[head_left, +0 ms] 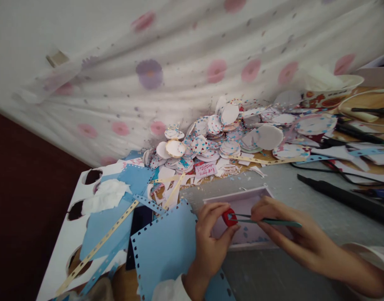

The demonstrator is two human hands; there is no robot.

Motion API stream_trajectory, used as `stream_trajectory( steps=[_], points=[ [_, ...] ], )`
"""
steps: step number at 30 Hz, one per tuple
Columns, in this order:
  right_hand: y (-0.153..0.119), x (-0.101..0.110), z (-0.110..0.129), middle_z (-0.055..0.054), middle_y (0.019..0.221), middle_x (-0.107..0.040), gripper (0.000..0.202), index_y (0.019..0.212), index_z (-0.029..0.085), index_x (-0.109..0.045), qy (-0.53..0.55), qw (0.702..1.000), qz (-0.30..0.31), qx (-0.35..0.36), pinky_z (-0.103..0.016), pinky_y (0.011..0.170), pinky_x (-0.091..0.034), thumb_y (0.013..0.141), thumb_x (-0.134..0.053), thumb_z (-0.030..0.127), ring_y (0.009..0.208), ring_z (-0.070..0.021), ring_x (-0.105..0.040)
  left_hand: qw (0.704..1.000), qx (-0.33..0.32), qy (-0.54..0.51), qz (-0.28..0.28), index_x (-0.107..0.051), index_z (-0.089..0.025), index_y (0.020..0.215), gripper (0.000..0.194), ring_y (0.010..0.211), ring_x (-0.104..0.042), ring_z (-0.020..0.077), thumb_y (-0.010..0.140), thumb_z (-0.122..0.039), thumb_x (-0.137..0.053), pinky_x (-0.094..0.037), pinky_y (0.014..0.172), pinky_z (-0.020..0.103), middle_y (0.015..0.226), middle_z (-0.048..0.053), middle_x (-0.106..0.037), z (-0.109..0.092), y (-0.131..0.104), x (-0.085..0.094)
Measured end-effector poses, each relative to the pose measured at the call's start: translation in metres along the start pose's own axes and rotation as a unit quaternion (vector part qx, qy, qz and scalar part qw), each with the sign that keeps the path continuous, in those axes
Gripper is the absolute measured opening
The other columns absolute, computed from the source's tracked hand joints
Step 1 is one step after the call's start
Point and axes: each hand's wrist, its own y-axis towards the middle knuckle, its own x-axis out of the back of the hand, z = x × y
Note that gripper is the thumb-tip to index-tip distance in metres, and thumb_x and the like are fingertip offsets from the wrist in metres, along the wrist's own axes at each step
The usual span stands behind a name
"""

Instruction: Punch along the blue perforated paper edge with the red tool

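Note:
My left hand (212, 238) pinches a small red block (228, 218), which looks like a paper punch, between thumb and fingers. My right hand (292, 234) is closed round dark green tweezers (281, 222), their tips at the face of the red block. A light blue bit shows at the tips; whether they grip it I cannot tell. Both hands are over a shallow pale box (235, 193), where small blue paper bits (246, 235) lie scattered. Beside my left hand lies a blue paper sheet (166, 246) with heart-shaped holes along its edges.
Many white paper discs (199, 144) with coloured dots are heaped along the curtain (185, 75). Punched paper strips (100, 246) and white card with round cut-outs lie at left. On the grey mat (292, 188) at right is a long black tool (342, 198); a paper bowl (329, 94) stands behind.

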Motion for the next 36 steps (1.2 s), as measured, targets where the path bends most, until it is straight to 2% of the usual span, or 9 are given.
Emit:
stream_trajectory(
  steps=[4, 8, 12, 16, 19, 22, 32, 36],
  points=[
    [0.003, 0.001, 0.002, 0.0, 0.086, -0.072, 0.027, 0.105, 0.031, -0.065, 0.008, 1.0, 0.023, 0.014, -0.024, 0.068, -0.06, 0.089, -0.055, 0.012, 0.079, -0.0159, -0.071, 1.0, 0.002, 0.007, -0.001, -0.074, -0.026, 0.114, 0.032, 0.105, -0.067, 0.0234, 0.083, -0.03, -0.081, -0.053, 0.094, 0.038, 0.111, 0.006, -0.073, 0.0, -0.001, 0.0],
    [-0.001, 0.001, -0.004, 0.0, 0.089, -0.074, 0.026, 0.107, 0.031, -0.066, 0.011, 1.0, 0.013, -0.005, -0.025, 0.071, -0.06, 0.09, -0.057, 0.013, 0.082, -0.0168, -0.072, 1.0, 0.004, 0.013, -0.001, -0.074, -0.025, 0.114, 0.032, 0.106, -0.067, 0.0241, 0.084, -0.032, -0.08, -0.053, 0.095, 0.04, 0.111, 0.007, -0.073, 0.001, -0.001, 0.0],
    [-0.005, 0.001, -0.011, -0.002, 0.096, -0.076, 0.018, 0.108, 0.03, -0.07, 0.037, 0.996, 0.018, -0.083, -0.028, 0.074, -0.06, 0.094, -0.059, 0.025, 0.086, -0.0181, -0.073, 1.0, -0.001, 0.014, 0.008, -0.073, -0.025, 0.118, 0.032, 0.109, -0.068, 0.0254, 0.087, -0.033, -0.077, -0.053, 0.098, 0.044, 0.115, 0.009, -0.074, 0.003, -0.001, 0.001],
    [-0.002, 0.003, -0.008, -0.002, 0.088, -0.075, 0.019, 0.097, 0.028, -0.073, 0.084, 0.982, 0.012, -0.166, -0.028, 0.07, -0.06, 0.095, -0.06, 0.042, 0.083, -0.0201, -0.072, 0.999, -0.015, 0.038, 0.016, -0.071, -0.029, 0.121, 0.034, 0.113, -0.068, 0.0257, 0.088, -0.027, -0.076, -0.036, 0.115, 0.056, 0.12, 0.006, -0.074, 0.005, -0.001, 0.002],
    [0.002, 0.003, -0.005, -0.002, 0.082, -0.073, 0.024, 0.089, 0.027, -0.072, 0.11, 0.975, -0.009, -0.193, -0.027, 0.066, -0.058, 0.093, -0.061, 0.048, 0.08, -0.0204, -0.071, 0.999, -0.011, 0.04, 0.01, -0.071, -0.03, 0.122, 0.036, 0.114, -0.067, 0.026, 0.087, -0.023, -0.076, -0.032, 0.117, 0.06, 0.12, 0.005, -0.074, 0.007, -0.001, 0.001],
    [0.0, 0.003, -0.006, -0.003, 0.087, -0.074, 0.024, 0.092, 0.027, -0.073, 0.108, 0.975, -0.013, -0.195, -0.028, 0.065, -0.058, 0.094, -0.061, 0.048, 0.08, -0.0204, -0.07, 0.999, -0.007, 0.032, 0.008, -0.07, -0.031, 0.123, 0.038, 0.114, -0.067, 0.0263, 0.086, -0.022, -0.077, -0.033, 0.116, 0.061, 0.12, 0.005, -0.074, 0.007, -0.001, 0.0],
    [-0.008, 0.003, -0.013, -0.001, 0.091, -0.073, 0.017, 0.102, 0.029, -0.069, 0.086, 0.985, 0.047, -0.141, -0.03, 0.071, -0.058, 0.098, -0.054, 0.036, 0.085, -0.0194, -0.07, 1.0, -0.012, 0.022, 0.008, -0.069, -0.032, 0.126, 0.043, 0.115, -0.066, 0.0253, 0.085, -0.02, -0.078, -0.038, 0.115, 0.056, 0.122, 0.004, -0.073, 0.01, -0.003, 0.0],
    [-0.009, 0.002, -0.013, -0.001, 0.085, -0.072, 0.02, 0.094, 0.027, -0.068, 0.065, 0.987, 0.039, -0.145, -0.031, 0.067, -0.057, 0.099, -0.051, 0.036, 0.078, -0.0203, -0.069, 1.0, -0.01, 0.019, 0.0, -0.071, -0.03, 0.122, 0.04, 0.112, -0.066, 0.0239, 0.084, -0.021, -0.08, -0.046, 0.109, 0.05, 0.119, 0.005, -0.073, 0.007, -0.002, -0.001]
  ],
)
